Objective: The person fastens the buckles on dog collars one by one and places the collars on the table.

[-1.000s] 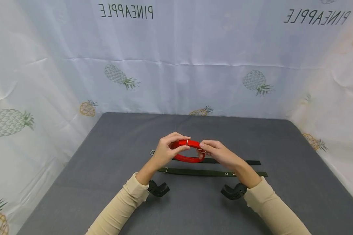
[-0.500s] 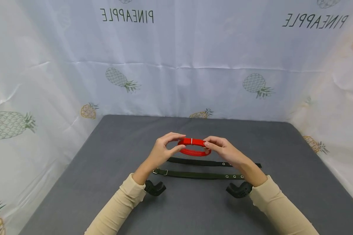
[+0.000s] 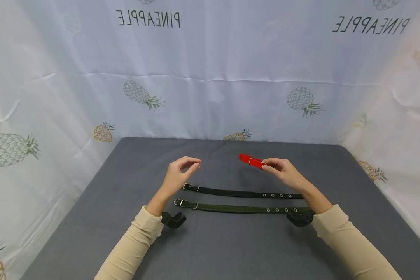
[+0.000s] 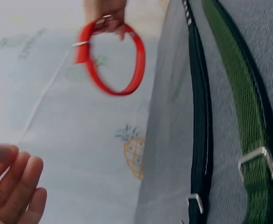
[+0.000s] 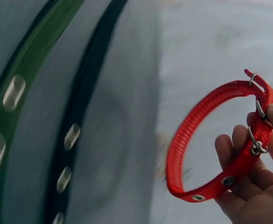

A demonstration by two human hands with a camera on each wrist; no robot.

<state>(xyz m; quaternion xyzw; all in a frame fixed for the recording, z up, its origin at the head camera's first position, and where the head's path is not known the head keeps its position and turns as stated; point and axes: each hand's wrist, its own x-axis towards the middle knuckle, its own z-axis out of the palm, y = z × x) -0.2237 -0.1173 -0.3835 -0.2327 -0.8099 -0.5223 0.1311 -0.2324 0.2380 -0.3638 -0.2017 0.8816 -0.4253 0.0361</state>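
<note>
Your left grip (image 3: 177,172) holds nothing: digits loosely curved, thumb and fingertips a bit apart in the head view. It's over the left half of the worktop (image 3: 210,249), well apart from the red collar (image 3: 245,158).

Black strap (image 3: 231,193) and green strap (image 3: 227,208) lie side by side, not touching, long axes roughly parallel to the worktop's far edge. Black is the one nearer that edge.

Red collar is looped, held clear of the worktop, between your grips but on the right one's side. From your right grip (image 3: 282,171) it reaches left; in the head view its long axis slants up toward the far edge. Right grip pinches it beside its buckle (image 5: 261,109), so the rest of the loop sticks out on the left grip's side.

Writing: curtain (image 3: 210,109) behind the far edge reads PINEAPPLE twice, mirrored, once left and once right. No brand or label you can read on collar or straps.
</note>
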